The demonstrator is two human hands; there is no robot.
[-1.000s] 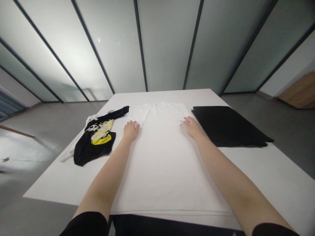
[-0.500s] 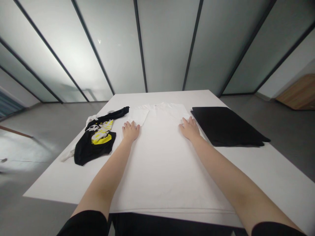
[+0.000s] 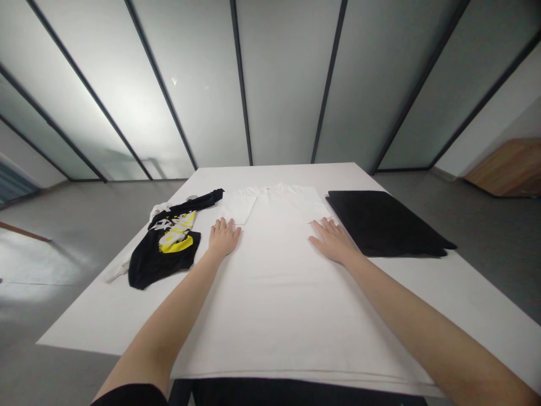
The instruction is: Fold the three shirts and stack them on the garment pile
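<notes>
A white T-shirt (image 3: 274, 293) lies spread flat in front of me, its collar toward the far side and its hem at the table's near edge. My left hand (image 3: 224, 237) rests flat on its left side, just below the left sleeve, with the fingers stretched out. On the opposite side my right hand (image 3: 333, 239) lies palm down near the right sleeve, fingers spread. Neither hand grips the cloth. To the left of my left hand is a black garment with a yellow and white print (image 3: 164, 242).
Folded black cloth (image 3: 384, 223) lies to the right of the T-shirt. White fabric (image 3: 159, 210) shows beneath the printed black garment. All of this is on a white table (image 3: 456, 299). Frosted glass panels (image 3: 279, 84) stand behind it.
Both hands have slid slightly toward me along the T-shirt, staying flat. The view has tilted up a little. The other garments have not moved on the table.
</notes>
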